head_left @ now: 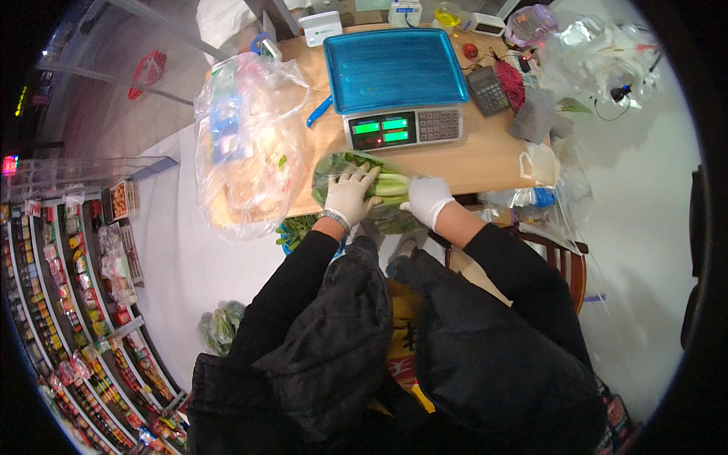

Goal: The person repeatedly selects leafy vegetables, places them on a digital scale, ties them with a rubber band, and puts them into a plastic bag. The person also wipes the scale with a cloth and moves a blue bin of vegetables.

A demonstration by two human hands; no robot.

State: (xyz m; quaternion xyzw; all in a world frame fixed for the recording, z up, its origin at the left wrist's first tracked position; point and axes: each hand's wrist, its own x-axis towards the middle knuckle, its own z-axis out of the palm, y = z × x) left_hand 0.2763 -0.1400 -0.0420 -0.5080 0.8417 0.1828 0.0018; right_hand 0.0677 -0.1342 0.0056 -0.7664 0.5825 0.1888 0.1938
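Note:
A bunch of leafy green vegetables (392, 185) in a clear plastic bag lies at the near edge of the wooden table (489, 165). My left hand (348, 194), in a whitish glove, rests with spread fingers on the leafy part. My right hand (429, 196), gloved too, grips the bag's right end by the pale stalks; its fingertips are partly hidden. Just beyond the bunch stands a digital scale (406, 128) with a blue tray (395, 71) and lit green displays. A knife with a blue handle (319, 111) lies left of the scale.
Clear plastic bags (256, 148) cover the table's left end. A calculator (488, 91), a red mesh bundle (510, 84) and a grey sponge-like pad (533, 115) lie at the right. Below the table edge are a basket of greens (298, 232) and a wooden chair (574, 273). Stocked shelves (74, 284) stand left.

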